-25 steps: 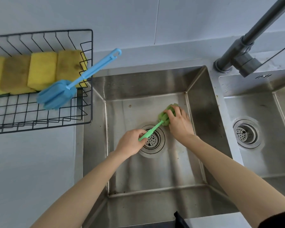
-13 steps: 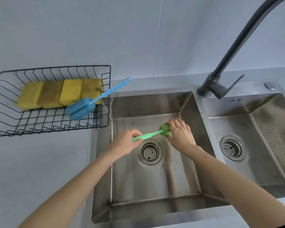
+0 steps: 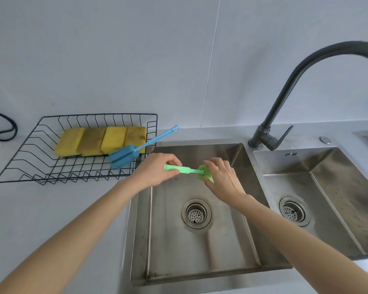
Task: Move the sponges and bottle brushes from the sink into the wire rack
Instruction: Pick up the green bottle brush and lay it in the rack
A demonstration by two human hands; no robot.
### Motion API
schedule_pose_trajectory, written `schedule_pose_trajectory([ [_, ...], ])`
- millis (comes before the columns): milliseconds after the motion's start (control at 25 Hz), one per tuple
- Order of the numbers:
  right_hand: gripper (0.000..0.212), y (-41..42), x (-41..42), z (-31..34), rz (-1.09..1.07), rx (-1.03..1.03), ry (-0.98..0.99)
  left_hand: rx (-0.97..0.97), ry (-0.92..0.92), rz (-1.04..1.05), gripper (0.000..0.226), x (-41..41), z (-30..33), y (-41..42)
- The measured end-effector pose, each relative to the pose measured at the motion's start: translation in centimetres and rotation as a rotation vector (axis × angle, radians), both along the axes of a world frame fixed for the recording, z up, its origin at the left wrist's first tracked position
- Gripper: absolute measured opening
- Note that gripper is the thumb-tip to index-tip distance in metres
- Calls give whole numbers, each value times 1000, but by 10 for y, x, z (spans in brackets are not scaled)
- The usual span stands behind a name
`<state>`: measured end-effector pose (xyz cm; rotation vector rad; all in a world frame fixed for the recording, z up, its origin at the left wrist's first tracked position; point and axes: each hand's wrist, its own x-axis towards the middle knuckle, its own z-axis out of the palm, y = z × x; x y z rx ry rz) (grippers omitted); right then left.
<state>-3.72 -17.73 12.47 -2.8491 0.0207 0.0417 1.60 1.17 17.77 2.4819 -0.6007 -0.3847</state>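
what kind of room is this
Most likely a home kitchen, at the sink counter: a steel double sink with a dark gooseneck faucet, and a wire rack holding yellow sponges beside it.

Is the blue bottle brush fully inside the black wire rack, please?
No. The blue bottle brush has its head inside the black wire rack; its handle sticks out.

A green brush point(image 3: 186, 170) is held level between both hands, over the sink point(image 3: 232, 262). Left of them, four yellow sponges point(image 3: 102, 141) and a blue brush point(image 3: 136, 150) are kept in the rack point(image 3: 30, 166).
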Motion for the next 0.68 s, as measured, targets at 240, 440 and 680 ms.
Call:
schedule_pose_trajectory([
  [240,35,40,2,34,198,80,-111,-51,-37,13,19,-12,18,16],
  [440,28,57,-5,47,257,140,-97,-90,-34,5,24,-19,27,32],
  [680,16,67,-6,61,127,331,-70,-283,40,78,37,-16,37,59],
])
